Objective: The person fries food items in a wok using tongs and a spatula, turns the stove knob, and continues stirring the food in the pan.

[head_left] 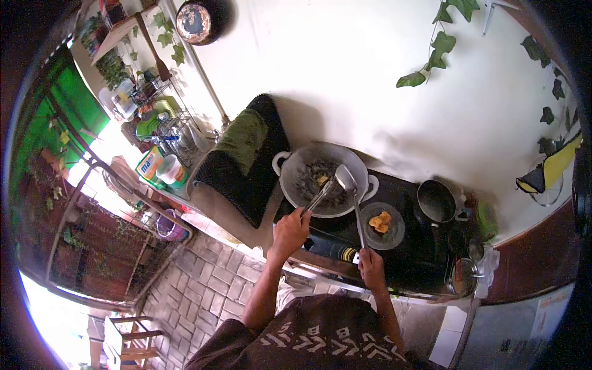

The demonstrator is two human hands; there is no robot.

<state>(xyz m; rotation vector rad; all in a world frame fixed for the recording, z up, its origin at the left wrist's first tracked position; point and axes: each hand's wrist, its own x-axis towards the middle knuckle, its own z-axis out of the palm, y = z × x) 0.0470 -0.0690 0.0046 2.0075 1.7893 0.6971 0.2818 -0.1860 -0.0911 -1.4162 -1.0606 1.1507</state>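
My left hand (291, 233) is closed around a pair of metal tongs (319, 196), whose tips reach into a large two-handled wok (302, 166). Near those tips lies a small yellowish piece of food (322, 180); whether the tongs grip it I cannot tell. In my right hand (371, 269) is the long handle of a metal spatula (346, 177), its blade over the right side of the wok. Several golden fried pieces (380, 222) rest on a grey plate (395, 239) to the right of the wok, beside the spatula handle.
A saucepan (436, 200) stands right of the plate on the dark stove top (413, 259). Left of the wok is a counter with a dark and green cloth (243, 145) over it. Beyond are a tub (171, 169) and a dish rack (166, 123). A white wall (345, 68) rises behind.
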